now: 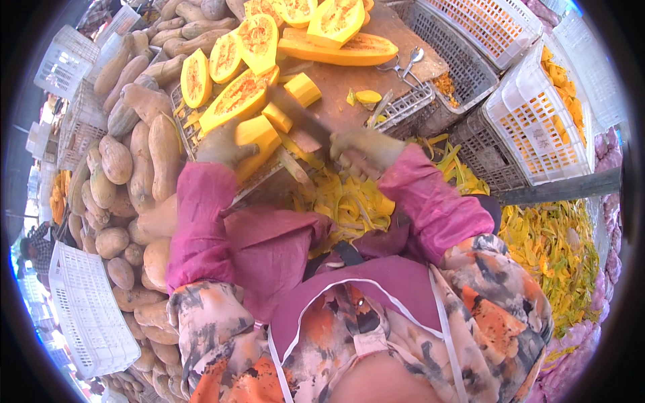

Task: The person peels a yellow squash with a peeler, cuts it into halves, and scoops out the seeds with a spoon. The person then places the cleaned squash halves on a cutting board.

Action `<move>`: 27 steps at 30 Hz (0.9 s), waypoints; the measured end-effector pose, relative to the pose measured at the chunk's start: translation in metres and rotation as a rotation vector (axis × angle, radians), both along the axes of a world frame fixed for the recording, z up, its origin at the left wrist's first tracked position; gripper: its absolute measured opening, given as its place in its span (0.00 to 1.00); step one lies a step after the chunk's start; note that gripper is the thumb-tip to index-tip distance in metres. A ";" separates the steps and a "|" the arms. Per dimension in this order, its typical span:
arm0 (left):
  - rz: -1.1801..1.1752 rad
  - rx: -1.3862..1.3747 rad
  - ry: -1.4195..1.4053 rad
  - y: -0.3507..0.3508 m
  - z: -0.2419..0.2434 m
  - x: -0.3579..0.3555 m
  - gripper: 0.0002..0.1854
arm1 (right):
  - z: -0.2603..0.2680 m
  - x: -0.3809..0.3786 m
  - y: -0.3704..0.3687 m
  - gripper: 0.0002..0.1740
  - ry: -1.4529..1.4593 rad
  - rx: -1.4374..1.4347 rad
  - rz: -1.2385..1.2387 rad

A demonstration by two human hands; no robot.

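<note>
My left hand (224, 144), in a soiled glove, grips a peeled squash piece (256, 138) at the near edge of the work board (338, 107). In my right hand (365, 148), also gloved, is a knife whose blurred blade (308, 121) slants up and left across the board. A short cut chunk (277, 117) lies between the held piece and the blade. Just beyond it rests a thicker peeled chunk (303, 90). A halved squash (237, 101) with its seed cavity showing lies above my left hand. More halves (258, 44) are heaped farther back.
Unpeeled squashes (143, 166) are piled along the left, beside a white plastic crate (90, 307). Yellow peelings (352, 201) lie below my hands. A metal spoon (414, 56) is at the board's right, near a dark crate (453, 50) and a white crate (539, 121) holding orange pieces.
</note>
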State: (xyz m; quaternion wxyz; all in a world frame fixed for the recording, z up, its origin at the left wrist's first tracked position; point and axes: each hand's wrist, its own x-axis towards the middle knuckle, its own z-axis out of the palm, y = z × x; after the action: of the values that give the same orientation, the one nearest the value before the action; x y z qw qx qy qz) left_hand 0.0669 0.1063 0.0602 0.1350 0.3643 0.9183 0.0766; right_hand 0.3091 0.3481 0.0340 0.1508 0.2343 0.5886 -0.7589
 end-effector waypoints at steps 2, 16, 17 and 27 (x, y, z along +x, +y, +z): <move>-0.010 -0.029 0.029 0.001 0.005 0.003 0.42 | 0.010 0.019 0.014 0.16 0.336 0.339 -0.010; -0.101 0.086 0.106 0.164 -0.057 0.008 0.63 | -0.054 0.061 0.101 0.20 -0.077 1.371 -0.182; -0.120 0.082 0.152 0.167 -0.058 0.008 0.60 | -0.059 0.065 0.106 0.20 -0.048 1.394 -0.128; -0.211 0.140 0.045 0.221 -0.043 0.011 0.46 | -0.036 0.005 0.115 0.15 0.195 1.607 -0.371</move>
State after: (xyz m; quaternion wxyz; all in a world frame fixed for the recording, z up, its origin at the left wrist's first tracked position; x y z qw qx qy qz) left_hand 0.0783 0.3273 0.0168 0.0956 0.4689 0.8701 0.1179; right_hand 0.3139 0.4632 -0.0022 -0.2417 0.2970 0.9136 -0.1365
